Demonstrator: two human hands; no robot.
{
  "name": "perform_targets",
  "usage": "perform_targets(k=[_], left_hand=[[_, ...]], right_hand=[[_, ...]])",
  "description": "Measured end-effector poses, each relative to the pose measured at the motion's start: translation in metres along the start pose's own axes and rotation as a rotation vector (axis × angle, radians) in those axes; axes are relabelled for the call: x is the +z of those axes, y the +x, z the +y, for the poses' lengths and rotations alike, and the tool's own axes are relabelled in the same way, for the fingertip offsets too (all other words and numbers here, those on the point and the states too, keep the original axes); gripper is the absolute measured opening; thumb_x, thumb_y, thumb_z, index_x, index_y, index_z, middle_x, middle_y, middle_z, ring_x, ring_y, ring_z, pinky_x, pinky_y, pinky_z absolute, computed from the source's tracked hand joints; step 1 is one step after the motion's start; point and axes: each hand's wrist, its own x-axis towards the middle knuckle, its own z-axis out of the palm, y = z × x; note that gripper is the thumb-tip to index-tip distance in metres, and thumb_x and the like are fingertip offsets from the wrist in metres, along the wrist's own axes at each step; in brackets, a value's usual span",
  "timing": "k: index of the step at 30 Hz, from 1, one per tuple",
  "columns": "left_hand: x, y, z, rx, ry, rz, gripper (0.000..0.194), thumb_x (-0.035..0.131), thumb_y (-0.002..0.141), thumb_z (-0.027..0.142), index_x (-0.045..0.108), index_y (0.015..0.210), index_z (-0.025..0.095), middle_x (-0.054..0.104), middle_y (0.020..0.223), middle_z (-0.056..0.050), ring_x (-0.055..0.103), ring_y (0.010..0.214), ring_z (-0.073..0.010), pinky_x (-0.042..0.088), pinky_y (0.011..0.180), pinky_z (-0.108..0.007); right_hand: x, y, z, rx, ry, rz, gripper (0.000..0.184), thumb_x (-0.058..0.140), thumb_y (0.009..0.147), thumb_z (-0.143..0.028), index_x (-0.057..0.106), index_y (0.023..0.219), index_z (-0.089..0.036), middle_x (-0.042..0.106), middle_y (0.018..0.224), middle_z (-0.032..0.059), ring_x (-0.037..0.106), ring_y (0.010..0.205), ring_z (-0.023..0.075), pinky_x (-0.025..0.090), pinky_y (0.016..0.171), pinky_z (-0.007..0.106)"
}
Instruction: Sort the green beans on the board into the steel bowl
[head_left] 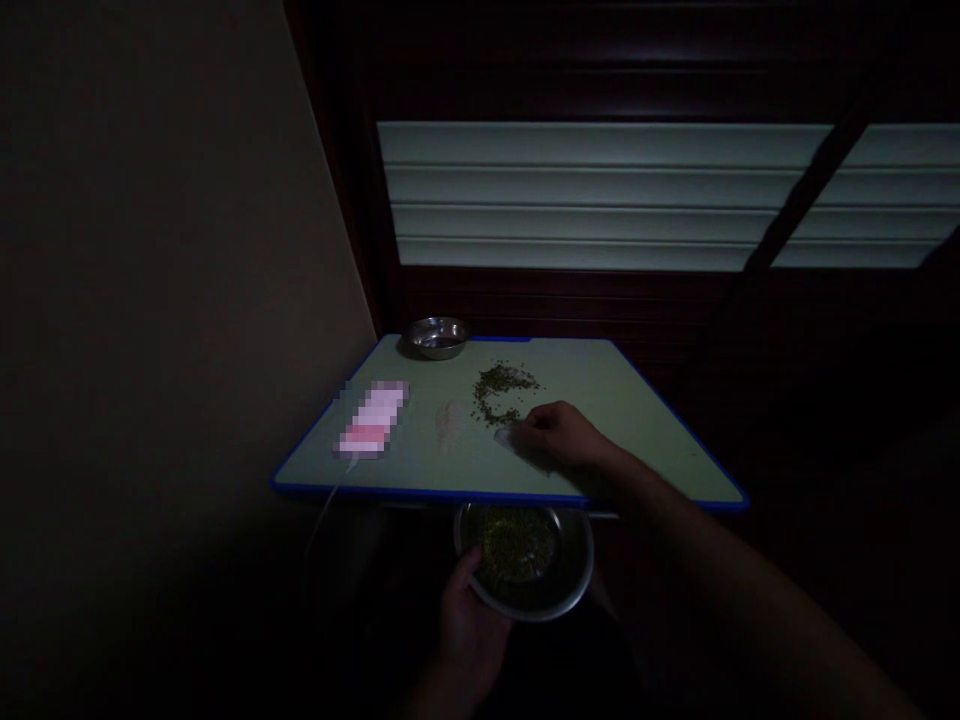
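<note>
My left hand (pixel 472 625) grips the rim of a round metal bowl (pixel 574 600), thumb over the edge, just below the table's near side. Small green grains (pixel 517 540) that look like mung beans lie in this bowl. On the pale table top, my right hand (pixel 561 432) is closed with its fingertips down near the surface. A pale oval patch or piece (pixel 503 437) shows beside the fingertips; whether the fingers hold it is too dark to tell. Just beyond, loose green grains (pixel 499 382) are scattered in a curved band.
A second, smaller metal bowl (pixel 437 340) stands at the table's far left corner. A blurred-out phone (pixel 373 420) lies on the left with a white cable (pixel 324 515) hanging over the edge. The blue-edged table (pixel 645 430) stands by a wall (pixel 187 250) and slatted doors (pixel 600 190).
</note>
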Motion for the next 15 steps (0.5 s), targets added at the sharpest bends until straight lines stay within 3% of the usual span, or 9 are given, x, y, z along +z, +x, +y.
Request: perform_targets(k=[5, 15], left_hand=[[0.002, -0.001, 0.001, 0.014, 0.040, 0.043, 0.029, 0.050, 0.090, 0.025, 0.073, 0.106, 0.017, 0.079, 0.095, -0.008, 0.072, 0.095, -0.0248, 0.046, 0.101, -0.046], [0.001, -0.004, -0.001, -0.006, 0.026, 0.057, 0.026, 0.052, 0.089, 0.024, 0.073, 0.102, 0.016, 0.079, 0.093, -0.008, 0.071, 0.097, -0.0258, 0.048, 0.100, -0.045]], right_hand=[[0.001, 0.005, -0.006, 0.080, -0.138, 0.128, 0.013, 0.062, 0.074, -0.022, 0.068, 0.065, -0.013, 0.064, 0.060, 0.0034, 0.053, 0.054, 0.0115, 0.037, 0.051, 0.022], [-0.023, -0.005, -0.002, 0.208, -0.272, 0.183, 0.018, 0.062, 0.078, -0.023, 0.072, 0.070, -0.011, 0.067, 0.062, 0.0068, 0.057, 0.057, 0.0135, 0.038, 0.055, 0.024]])
